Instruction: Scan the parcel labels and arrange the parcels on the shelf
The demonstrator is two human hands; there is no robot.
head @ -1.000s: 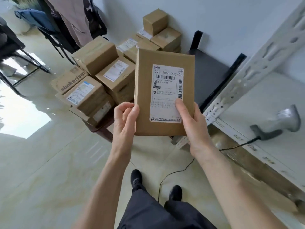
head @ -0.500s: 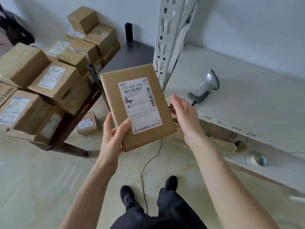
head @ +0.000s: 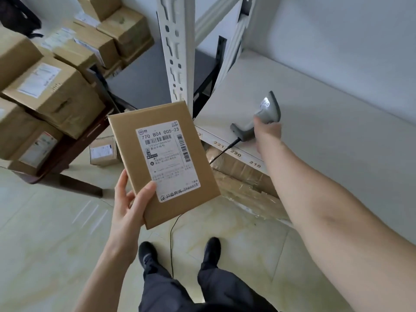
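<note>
A flat brown parcel (head: 126, 140) with a white barcode label (head: 167, 161) facing up is held in front of me. My left hand (head: 129, 206) grips its lower left corner, thumb on top. My right hand (head: 267, 134) reaches onto the white shelf (head: 326, 122) and closes around the handle of the grey barcode scanner (head: 269, 106), which lies there with its black cable hanging over the shelf edge. The fingers of that hand are hidden behind it.
A dark low table (head: 144, 86) at the left carries several stacked cardboard parcels (head: 51, 95). One small parcel (head: 103, 153) lies on the tiled floor beneath it. A white slotted shelf post (head: 177, 50) stands between table and shelf. Wrapped cardboard (head: 245, 179) sits under the shelf.
My right hand let go of the parcel and moved right onto the scanner on the shelf. My left hand now holds the parcel alone, and the view swung right.
</note>
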